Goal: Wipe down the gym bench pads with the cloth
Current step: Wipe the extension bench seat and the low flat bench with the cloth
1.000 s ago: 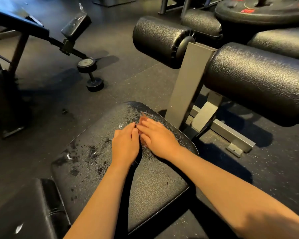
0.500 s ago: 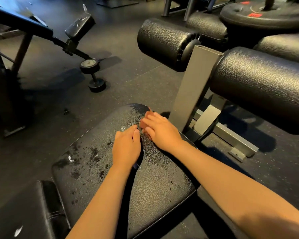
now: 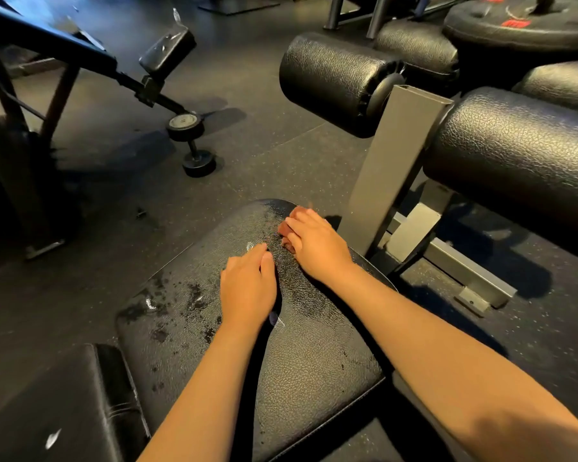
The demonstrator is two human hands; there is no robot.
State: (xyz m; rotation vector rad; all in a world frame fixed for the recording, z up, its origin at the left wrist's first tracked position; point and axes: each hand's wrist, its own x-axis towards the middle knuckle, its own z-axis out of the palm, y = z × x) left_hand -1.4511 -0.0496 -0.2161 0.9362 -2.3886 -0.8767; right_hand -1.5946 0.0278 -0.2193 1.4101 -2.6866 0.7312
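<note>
The cloth (image 3: 285, 232), a reddish scrap mostly hidden, lies at the far end of the seat pad (image 3: 314, 361) under the right hand (image 3: 316, 246), whose fingers curl over it. The left hand (image 3: 247, 288) rests flat on the pad just beside it, fingers straight, holding nothing. Beyond them a grey post (image 3: 391, 168) carries a roller pad (image 3: 331, 81).

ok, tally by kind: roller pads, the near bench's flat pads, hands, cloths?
Roller pads: 4
Flat pads, near bench: 2
Hands: 2, left hand, right hand
Cloth: 1, under right hand
Total: 9
</note>
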